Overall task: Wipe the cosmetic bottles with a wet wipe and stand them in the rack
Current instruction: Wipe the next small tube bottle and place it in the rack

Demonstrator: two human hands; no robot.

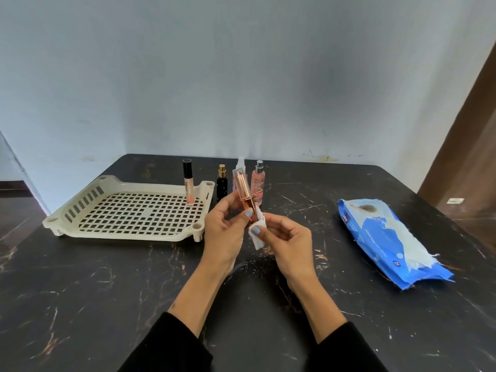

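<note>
Two hands meet above the dark desk (pixel 107 291). My left hand (pixel 224 234) has its grip curled round a rose-gold bottle (pixel 242 190), tilted with its clear cap up and away from me. My right hand (pixel 291 244) pinches a white wet wipe (pixel 258 233) against the bottle's lower end. One lip-gloss tube (pixel 188 182) stands upright in the cream rack's (pixel 80 208) far right corner. Three bottles (pixel 222 183) wait just beside the rack; a blue wipe pack (pixel 386 237) lies well right.
</note>
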